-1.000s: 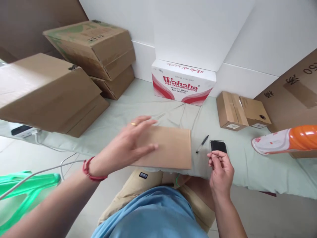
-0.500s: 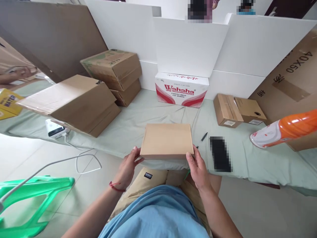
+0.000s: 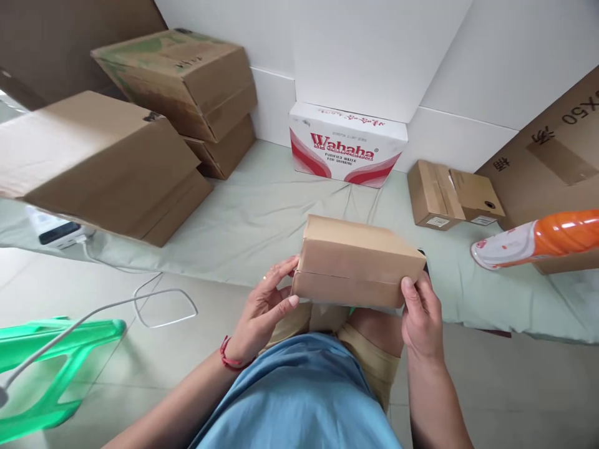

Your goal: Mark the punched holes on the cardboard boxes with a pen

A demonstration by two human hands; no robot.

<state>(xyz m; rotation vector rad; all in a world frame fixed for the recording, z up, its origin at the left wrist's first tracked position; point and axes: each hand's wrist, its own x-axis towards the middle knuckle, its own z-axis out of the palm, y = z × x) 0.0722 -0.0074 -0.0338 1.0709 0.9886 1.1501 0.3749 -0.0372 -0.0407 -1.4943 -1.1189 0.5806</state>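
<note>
A plain brown cardboard box (image 3: 350, 265) is tilted above the front edge of the table, its long side with a horizontal seam facing me. My left hand (image 3: 262, 308) holds its left end, fingers against the side and thumb by the lower front corner. At the right end, my right hand (image 3: 422, 315) grips the box with the thumb on the front face and the other fingers behind. The box's underside is hidden. A dark corner of an object shows just behind its right end.
Larger cartons (image 3: 112, 162) stand at the left, near a white device (image 3: 58, 231) with a cable. A Wahaba-style red and white water carton (image 3: 346, 146) is at the back. Small boxes (image 3: 435, 196) and an orange-wrapped bottle (image 3: 538, 240) lie right. A green stool (image 3: 70, 374) is on the floor.
The box has been lifted and moved right, its front side turned up towards me. Both hands have moved right with it. The view has tipped downward, and the pen and dark flat object are now mostly covered.
</note>
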